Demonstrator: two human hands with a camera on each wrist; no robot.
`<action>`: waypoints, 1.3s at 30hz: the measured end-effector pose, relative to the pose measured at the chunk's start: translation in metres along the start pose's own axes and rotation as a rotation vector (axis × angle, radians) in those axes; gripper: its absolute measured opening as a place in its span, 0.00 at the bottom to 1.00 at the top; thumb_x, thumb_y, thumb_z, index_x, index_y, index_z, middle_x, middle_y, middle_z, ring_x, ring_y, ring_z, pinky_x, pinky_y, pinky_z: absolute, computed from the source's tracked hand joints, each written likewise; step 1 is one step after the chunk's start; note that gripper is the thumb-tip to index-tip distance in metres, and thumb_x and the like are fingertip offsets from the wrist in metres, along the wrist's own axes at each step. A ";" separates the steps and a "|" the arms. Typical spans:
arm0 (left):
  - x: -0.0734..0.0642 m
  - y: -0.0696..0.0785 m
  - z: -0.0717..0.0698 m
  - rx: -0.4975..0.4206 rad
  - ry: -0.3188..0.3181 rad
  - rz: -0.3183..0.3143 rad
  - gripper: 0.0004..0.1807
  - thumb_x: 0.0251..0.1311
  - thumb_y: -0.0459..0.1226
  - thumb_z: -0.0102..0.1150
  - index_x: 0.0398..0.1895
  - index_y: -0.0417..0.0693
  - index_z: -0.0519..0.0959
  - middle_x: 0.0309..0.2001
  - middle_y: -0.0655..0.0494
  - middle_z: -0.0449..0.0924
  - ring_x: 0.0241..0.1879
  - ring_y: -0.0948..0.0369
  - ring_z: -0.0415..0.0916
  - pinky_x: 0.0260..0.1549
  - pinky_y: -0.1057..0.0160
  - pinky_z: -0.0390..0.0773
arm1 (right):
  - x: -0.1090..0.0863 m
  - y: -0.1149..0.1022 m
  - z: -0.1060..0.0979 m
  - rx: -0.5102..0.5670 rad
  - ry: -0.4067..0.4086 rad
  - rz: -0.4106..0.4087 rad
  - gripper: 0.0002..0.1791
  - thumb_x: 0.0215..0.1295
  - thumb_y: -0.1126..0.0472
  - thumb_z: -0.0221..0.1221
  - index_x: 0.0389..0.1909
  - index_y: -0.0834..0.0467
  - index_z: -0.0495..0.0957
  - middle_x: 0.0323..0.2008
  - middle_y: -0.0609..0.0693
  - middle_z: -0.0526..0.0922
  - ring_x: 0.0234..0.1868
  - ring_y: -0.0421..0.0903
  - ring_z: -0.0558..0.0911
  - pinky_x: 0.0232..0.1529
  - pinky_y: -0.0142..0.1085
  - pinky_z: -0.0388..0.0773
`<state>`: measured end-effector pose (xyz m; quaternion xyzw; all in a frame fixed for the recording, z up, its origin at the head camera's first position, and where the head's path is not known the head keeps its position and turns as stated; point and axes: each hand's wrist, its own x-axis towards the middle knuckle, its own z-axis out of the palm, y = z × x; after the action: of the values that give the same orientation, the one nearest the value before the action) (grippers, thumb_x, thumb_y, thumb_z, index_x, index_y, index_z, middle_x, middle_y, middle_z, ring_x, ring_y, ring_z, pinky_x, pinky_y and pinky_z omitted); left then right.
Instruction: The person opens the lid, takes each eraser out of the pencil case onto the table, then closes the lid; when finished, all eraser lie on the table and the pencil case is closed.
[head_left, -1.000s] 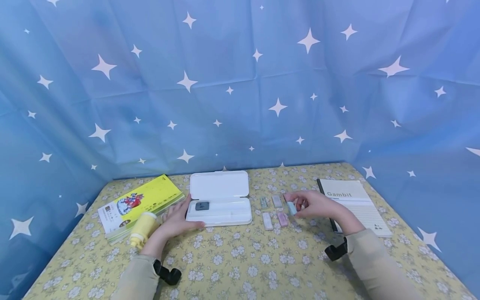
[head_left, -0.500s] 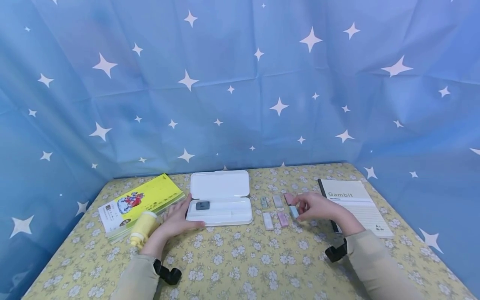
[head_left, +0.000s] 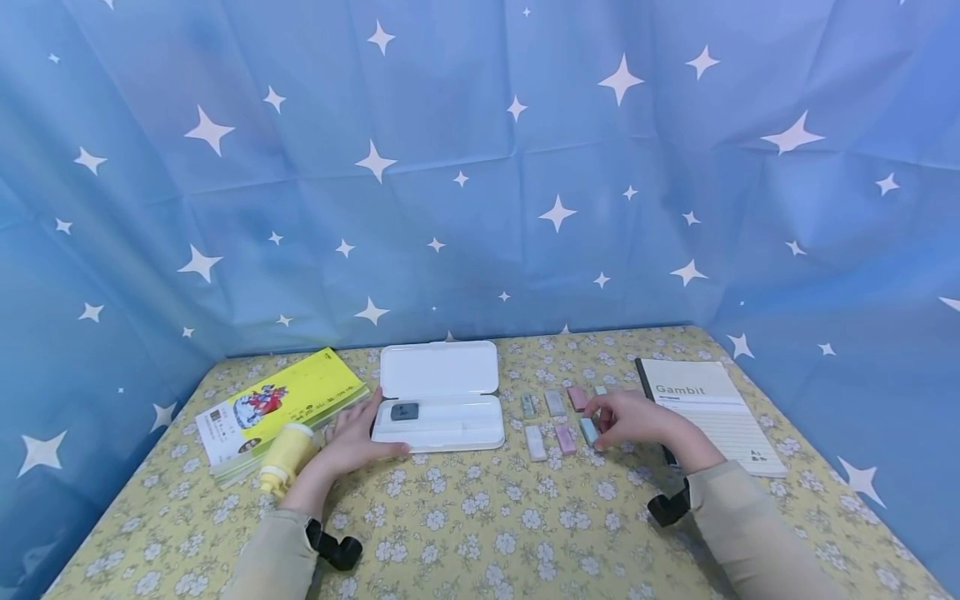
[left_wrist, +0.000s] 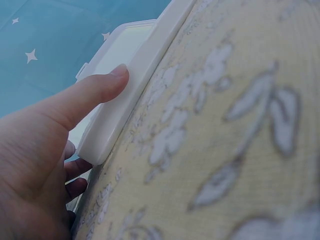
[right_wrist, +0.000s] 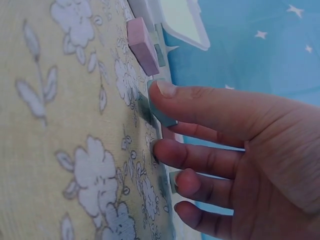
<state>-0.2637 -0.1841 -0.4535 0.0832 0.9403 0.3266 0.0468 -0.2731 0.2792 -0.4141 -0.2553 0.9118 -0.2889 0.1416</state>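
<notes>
In the head view, my left hand [head_left: 354, 435] grips the left end of an open white pencil case [head_left: 480, 433]. The left wrist view has its thumb [left_wrist: 107, 86] pressed on the front wall, fingers bent round the corner. Inside the case lies a dark grey block [head_left: 404, 412]. My right hand [head_left: 630, 418] pinches a light blue eraser [head_left: 588, 430] between thumb and forefinger, close over the cloth in the right wrist view. Beside it is a pink-purple eraser [head_left: 565, 438], then a white one [head_left: 536, 442].
Behind stand a greenish eraser [head_left: 528, 406], a grey one [head_left: 555, 403], a dusky pink one [head_left: 577, 397] and a pale green piece [head_left: 600, 390]. Yellow books [head_left: 300, 396] and a yellow bottle [head_left: 288, 457] lie left, a notebook [head_left: 712, 408] right. A blue star curtain [head_left: 480, 208] closes off the back.
My right hand has lowered the light blue eraser to the right end of the front row and drawn slightly back, uncovering the pale green piece. The left hand stays at the case.
</notes>
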 end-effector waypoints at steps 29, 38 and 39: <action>-0.003 -0.002 -0.004 0.033 -0.015 -0.006 0.66 0.44 0.63 0.69 0.79 0.54 0.39 0.75 0.36 0.42 0.70 0.38 0.39 0.61 0.29 0.39 | 0.002 -0.007 -0.002 0.014 -0.010 0.027 0.22 0.57 0.62 0.68 0.52 0.61 0.78 0.26 0.48 0.76 0.23 0.44 0.71 0.24 0.38 0.69; -0.001 -0.001 -0.002 0.022 -0.011 0.001 0.67 0.43 0.62 0.70 0.79 0.52 0.39 0.75 0.36 0.43 0.70 0.38 0.39 0.60 0.29 0.41 | 0.027 -0.037 -0.019 -0.066 -0.050 -0.060 0.21 0.63 0.61 0.63 0.55 0.63 0.76 0.30 0.46 0.77 0.27 0.44 0.74 0.28 0.38 0.71; -0.002 0.000 -0.001 0.018 -0.013 0.001 0.66 0.43 0.62 0.71 0.79 0.52 0.40 0.75 0.37 0.43 0.70 0.38 0.39 0.60 0.29 0.41 | 0.031 -0.041 -0.019 -0.070 -0.060 -0.060 0.20 0.64 0.60 0.63 0.56 0.62 0.76 0.30 0.46 0.77 0.27 0.43 0.74 0.28 0.38 0.71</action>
<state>-0.2622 -0.1853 -0.4525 0.0860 0.9429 0.3175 0.0519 -0.2909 0.2416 -0.3779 -0.2957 0.9086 -0.2532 0.1512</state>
